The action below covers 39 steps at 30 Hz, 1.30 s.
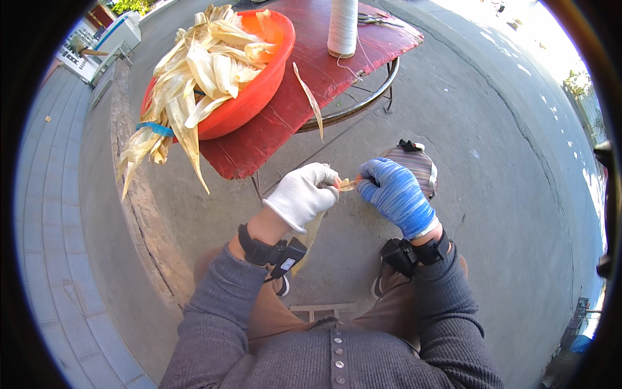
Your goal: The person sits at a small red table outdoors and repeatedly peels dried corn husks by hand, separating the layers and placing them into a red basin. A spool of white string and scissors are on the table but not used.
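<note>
My left hand (307,194), in a white glove with bare fingertips, pinches a dried corn husk strip (347,185). My right hand (396,194), in a blue and white knit glove, grips the other end of it a short way to the right. A pale length of husk (311,238) hangs below my left hand. Beyond my hands, a heap of dried corn husks (209,68) fills an orange plastic basin (262,92) and spills over its side, where a blue band (155,129) ties a bundle. A single husk (309,97) lies over the table's edge.
The basin stands on a worn red tabletop (243,154) with a curved metal rim below it. A cone of white thread (343,29) and metal scissors (379,20) are on it. A striped round cushion or stool (413,165) stands behind my right hand. A stone kerb (146,233) runs at left.
</note>
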Available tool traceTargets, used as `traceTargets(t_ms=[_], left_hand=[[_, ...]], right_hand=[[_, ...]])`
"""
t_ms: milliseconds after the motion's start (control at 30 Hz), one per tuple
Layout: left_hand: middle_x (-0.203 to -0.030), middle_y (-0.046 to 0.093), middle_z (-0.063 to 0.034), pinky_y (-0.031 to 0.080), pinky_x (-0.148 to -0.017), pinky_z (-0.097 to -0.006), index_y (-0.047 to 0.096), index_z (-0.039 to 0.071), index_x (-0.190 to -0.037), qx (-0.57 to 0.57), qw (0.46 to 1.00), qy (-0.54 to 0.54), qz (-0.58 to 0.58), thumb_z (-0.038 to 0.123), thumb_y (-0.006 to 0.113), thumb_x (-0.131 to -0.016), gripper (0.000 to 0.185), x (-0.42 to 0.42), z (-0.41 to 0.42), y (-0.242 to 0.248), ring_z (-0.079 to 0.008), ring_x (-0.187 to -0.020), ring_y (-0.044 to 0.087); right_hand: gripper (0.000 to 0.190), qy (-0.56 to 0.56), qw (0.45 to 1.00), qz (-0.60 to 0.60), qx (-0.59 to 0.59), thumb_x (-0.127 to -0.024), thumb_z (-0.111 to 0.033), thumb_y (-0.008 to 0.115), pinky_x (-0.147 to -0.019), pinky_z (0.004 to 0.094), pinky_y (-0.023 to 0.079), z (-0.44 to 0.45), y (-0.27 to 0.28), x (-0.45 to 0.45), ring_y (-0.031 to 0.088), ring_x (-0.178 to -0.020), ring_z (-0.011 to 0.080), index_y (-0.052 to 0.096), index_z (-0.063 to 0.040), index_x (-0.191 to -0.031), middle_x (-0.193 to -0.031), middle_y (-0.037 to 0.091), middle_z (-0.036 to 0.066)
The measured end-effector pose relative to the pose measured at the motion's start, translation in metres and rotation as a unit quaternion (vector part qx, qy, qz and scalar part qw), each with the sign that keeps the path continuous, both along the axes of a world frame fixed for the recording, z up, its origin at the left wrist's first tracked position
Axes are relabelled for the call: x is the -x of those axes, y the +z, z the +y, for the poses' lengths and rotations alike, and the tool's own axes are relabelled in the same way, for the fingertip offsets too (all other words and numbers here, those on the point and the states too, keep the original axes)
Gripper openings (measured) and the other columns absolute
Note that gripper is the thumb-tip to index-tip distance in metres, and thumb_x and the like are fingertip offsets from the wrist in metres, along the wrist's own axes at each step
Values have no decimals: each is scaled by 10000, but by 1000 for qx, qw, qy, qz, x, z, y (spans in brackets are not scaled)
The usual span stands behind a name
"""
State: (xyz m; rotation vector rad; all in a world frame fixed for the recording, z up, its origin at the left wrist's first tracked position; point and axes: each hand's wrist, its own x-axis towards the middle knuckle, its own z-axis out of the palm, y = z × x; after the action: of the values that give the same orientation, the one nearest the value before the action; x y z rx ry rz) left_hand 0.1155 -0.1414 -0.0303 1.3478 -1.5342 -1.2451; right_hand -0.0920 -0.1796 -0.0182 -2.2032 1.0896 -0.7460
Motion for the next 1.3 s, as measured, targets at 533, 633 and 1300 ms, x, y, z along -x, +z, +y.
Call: traceTargets(t_ms=[533, 633, 1300], left_hand=[[-860, 638, -88, 507, -796, -295, 681, 15, -883, 122, 988, 68, -71, -9, 640, -796, 99, 1, -2, -1, -192, -844, 627], [-847, 629, -94, 506, -768, -276, 674, 1, -885, 171, 982, 45, -69, -40, 633, -792, 109, 4, -1, -2, -186, -813, 626], [-830, 645, -11, 444, -638, -195, 647, 17, -974, -187, 933, 57, 304, 71, 618, -893, 102, -7, -1, -4, -70, -687, 560]], right_hand=[[133, -50, 985, -58, -153, -860, -114, 663, -610, 313, 496, 3, 10, 4, 605, -642, 194, 680, 4, -919, -756, 651, 108], [147, -61, 970, -98, -212, -873, -128, 667, -588, 289, 496, 5, 12, 2, 598, -633, 156, 678, 8, -929, -751, 656, 86], [205, 27, 992, -124, -11, -781, -67, 768, -669, 313, 505, 14, 4, -14, 612, -718, 211, 688, -53, -969, -821, 622, 77]])
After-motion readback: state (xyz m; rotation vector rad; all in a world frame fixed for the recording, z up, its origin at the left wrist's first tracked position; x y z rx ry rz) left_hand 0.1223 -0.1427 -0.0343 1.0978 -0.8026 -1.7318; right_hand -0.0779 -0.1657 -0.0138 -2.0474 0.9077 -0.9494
